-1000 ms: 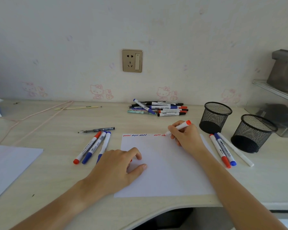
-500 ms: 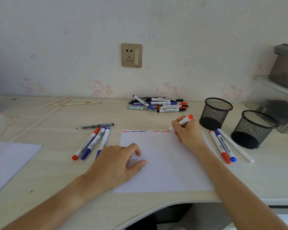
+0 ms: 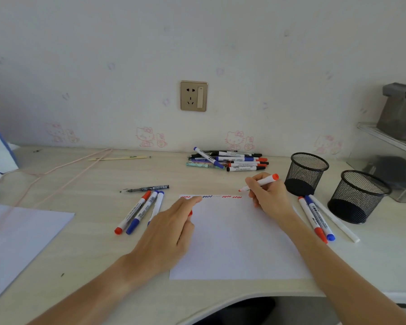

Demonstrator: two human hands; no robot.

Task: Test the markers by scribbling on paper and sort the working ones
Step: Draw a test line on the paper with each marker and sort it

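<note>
The right hand [image 3: 271, 198] pinches a red marker [image 3: 259, 182], tip just above the paper's [image 3: 239, 242] far right corner; the left hand [image 3: 167, 233] lies on the paper's left edge, fingers loosely curled over a small red thing, possibly a cap. Red and blue squiggles [image 3: 211, 197] line the far edge.

My left hand [image 3: 169, 233] hid part of the scribble row [image 3: 211, 197] and a red cap [image 3: 190, 213]; marker label print [image 3: 240, 164] was illegible.

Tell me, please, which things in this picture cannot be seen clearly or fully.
Head view only:
- Printed labels on the heap of markers by the wall: too small to read.
- Red object under the left hand: the fingers hide most of it, so it cannot be identified.
- Third marker of the left group: the left hand covers its lower end.
- Grey object on the shelf: cut off by the right edge.
- Insides of both mesh cups: too dark to judge.
</note>
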